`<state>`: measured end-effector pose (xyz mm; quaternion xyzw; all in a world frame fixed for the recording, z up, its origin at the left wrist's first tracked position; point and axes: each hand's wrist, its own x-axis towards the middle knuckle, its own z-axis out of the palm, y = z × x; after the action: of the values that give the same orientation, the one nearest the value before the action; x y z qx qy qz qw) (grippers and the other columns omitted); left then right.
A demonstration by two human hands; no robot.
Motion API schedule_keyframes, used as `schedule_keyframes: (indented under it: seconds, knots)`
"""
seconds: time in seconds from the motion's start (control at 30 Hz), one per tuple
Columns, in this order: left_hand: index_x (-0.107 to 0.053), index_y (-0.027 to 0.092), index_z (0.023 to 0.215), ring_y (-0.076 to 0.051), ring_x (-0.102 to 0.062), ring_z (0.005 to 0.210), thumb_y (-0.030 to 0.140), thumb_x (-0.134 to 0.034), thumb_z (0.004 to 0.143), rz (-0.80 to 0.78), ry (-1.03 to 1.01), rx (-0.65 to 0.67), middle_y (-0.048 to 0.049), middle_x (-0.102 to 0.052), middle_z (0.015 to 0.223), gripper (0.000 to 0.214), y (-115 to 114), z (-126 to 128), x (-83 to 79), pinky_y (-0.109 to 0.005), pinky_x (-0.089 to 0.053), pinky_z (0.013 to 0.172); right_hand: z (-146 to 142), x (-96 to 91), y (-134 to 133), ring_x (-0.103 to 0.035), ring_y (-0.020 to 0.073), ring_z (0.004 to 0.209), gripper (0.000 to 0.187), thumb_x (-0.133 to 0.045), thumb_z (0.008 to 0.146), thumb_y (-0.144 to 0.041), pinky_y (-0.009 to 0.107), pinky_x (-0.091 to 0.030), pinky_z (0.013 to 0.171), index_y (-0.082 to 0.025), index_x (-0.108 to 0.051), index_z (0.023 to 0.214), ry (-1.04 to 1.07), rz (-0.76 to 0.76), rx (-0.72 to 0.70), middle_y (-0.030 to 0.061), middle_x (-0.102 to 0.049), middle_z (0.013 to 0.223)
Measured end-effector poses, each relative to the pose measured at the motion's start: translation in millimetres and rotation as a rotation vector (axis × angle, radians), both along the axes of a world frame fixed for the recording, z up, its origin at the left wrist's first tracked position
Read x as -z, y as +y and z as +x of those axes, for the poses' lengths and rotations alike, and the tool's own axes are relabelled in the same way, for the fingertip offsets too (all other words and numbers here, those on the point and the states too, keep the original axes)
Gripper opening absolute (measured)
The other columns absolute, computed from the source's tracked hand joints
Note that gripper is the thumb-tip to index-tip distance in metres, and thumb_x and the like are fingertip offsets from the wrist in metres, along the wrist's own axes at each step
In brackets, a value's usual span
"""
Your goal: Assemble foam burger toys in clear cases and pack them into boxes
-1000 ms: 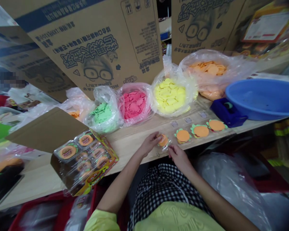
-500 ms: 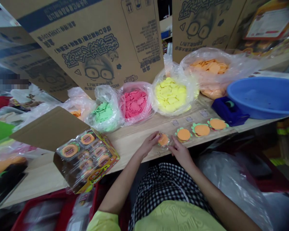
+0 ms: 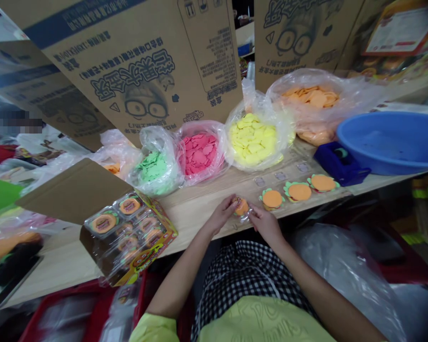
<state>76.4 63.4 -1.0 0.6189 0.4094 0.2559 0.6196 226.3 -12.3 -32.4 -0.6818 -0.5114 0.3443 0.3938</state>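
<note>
Between my hands is a small clear plastic box (image 3: 241,207) with an orange burger-shaped candy inside. My left hand (image 3: 222,214) pinches its left side, and my right hand (image 3: 266,222) grips its right edge with thumb and fingers. To the right, three layered burger candies with orange tops and green frilly edges lie in a row in open clear trays: a near one (image 3: 272,199), a middle one (image 3: 299,192) and a far one (image 3: 323,183). On the left stands an open display box (image 3: 142,256) filled with packed burger candies (image 3: 104,222).
Behind my hands stand plastic bags of green pieces (image 3: 153,166), pink pieces (image 3: 200,153), yellow pieces (image 3: 253,138) and orange pieces (image 3: 312,97). At right are a blue tape dispenser (image 3: 342,164) and a blue basin (image 3: 388,159). Large cartons (image 3: 139,61) rise at the back.
My right hand has shifted slightly at the box's right edge, and the small box has tilted a little. The candies in the row and the bags have stayed in place.
</note>
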Motion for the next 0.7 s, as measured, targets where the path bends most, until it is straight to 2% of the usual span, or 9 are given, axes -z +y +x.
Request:
schedule_keyframes:
  seconds: [0.1,0.17,0.3,0.4,0.47,0.53,0.7]
  knots:
    - [-0.044,0.016,0.124,-0.021,-0.040,0.120,0.041,-0.055,0.077,-0.003,0.014,-0.018,-0.0095,-0.045,0.131,0.054,-2,2,-2.6,-0.034,-0.028,0.102,-3,1.3,-1,-0.046,0.0147,0.044,0.042,-0.043,0.082,-0.038,0.024,-0.031,0.044,-0.021,-0.054,0.119,-0.063,0.003,0.011,-0.0031,-0.047,0.044]
    - [-0.044,0.016,0.124,-0.022,-0.040,0.120,0.041,-0.055,0.077,-0.012,0.003,-0.021,-0.0100,-0.045,0.130,0.055,-3,3,-3.2,-0.034,-0.029,0.101,-8,5.3,-4,-0.049,0.0151,0.048,0.043,-0.045,0.080,-0.034,0.025,-0.034,0.047,-0.019,-0.051,0.121,-0.025,0.035,0.027,-0.0023,-0.051,0.051]
    - [-0.045,0.016,0.123,-0.023,-0.044,0.115,0.041,-0.057,0.076,0.003,0.010,-0.009,-0.0095,-0.050,0.125,0.055,-4,4,0.5,-0.035,-0.032,0.098,-19,12.8,-18,-0.053,0.0163,0.058,0.054,-0.050,0.078,-0.031,0.028,-0.043,0.058,-0.017,-0.035,0.128,0.183,0.163,0.132,-0.0009,-0.056,0.065]
    - [-0.045,0.016,0.123,-0.023,-0.045,0.113,0.041,-0.058,0.074,0.059,0.062,-0.020,-0.0097,-0.051,0.123,0.057,-3,5,3.2,-0.036,-0.033,0.097,-24,13.1,-27,-0.053,0.0156,0.053,0.057,-0.045,0.081,-0.034,0.028,-0.045,0.050,-0.019,-0.022,0.130,0.416,0.141,0.172,-0.0004,-0.057,0.069]
    - [-0.047,0.015,0.122,-0.023,-0.045,0.111,0.042,-0.059,0.073,0.081,0.086,-0.024,-0.0100,-0.051,0.122,0.057,-2,7,2.9,-0.036,-0.033,0.096,-25,11.6,-28,-0.053,0.0155,0.051,0.053,-0.043,0.081,-0.039,0.027,-0.044,0.043,-0.019,-0.023,0.126,0.568,0.084,0.183,0.0009,-0.058,0.072]
    - [-0.047,0.015,0.121,-0.024,-0.046,0.109,0.042,-0.060,0.071,0.075,0.096,-0.036,-0.0106,-0.052,0.120,0.059,-3,8,1.2,-0.036,-0.034,0.095,-25,10.3,-28,-0.056,0.0166,0.055,0.050,-0.046,0.079,-0.042,0.027,-0.046,0.043,-0.019,-0.027,0.119,0.668,0.052,0.196,0.0016,-0.058,0.074]
    - [-0.037,0.011,0.128,-0.020,-0.053,0.095,0.039,-0.069,0.063,-0.014,0.059,-0.098,-0.0118,-0.055,0.106,0.077,-13,3,-4.9,-0.034,-0.041,0.085,-26,9.1,-28,-0.056,0.0170,0.058,0.040,-0.047,0.079,-0.046,0.027,-0.046,0.044,-0.020,-0.036,0.107,0.710,0.013,0.173,0.0012,-0.056,0.073]
